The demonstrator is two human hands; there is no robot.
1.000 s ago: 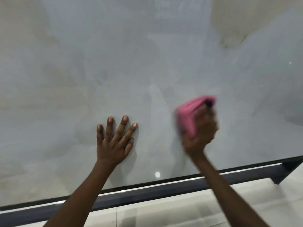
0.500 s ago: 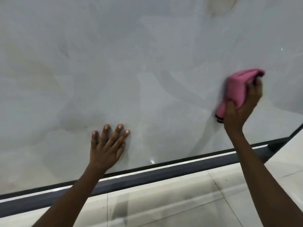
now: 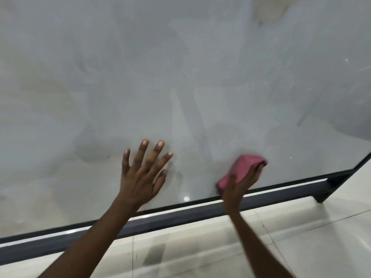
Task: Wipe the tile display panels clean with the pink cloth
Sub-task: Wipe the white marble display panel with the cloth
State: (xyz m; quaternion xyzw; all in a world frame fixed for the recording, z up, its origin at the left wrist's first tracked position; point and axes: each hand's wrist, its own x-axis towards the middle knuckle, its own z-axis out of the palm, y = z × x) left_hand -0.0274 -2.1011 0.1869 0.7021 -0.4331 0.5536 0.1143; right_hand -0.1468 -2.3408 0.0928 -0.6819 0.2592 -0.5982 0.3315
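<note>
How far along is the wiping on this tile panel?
Mid-job. Done: faint wipe streaks show across the middle of the glossy tile panel, so it looks at least partly wiped. In hand: the right hand presses the pink cloth on the lower right, just above the dark frame, while the left hand braces flat. Left: hazy patches on the left side; other panels are not in view.

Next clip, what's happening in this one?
A person is wiping a large glossy grey tile display panel. The right hand grips a bunched pink cloth and presses it to the panel low down, just above the dark frame rail along its bottom edge. The left hand lies flat on the panel beside it, fingers spread, holding nothing. Pale floor tiles show below the frame.
</note>
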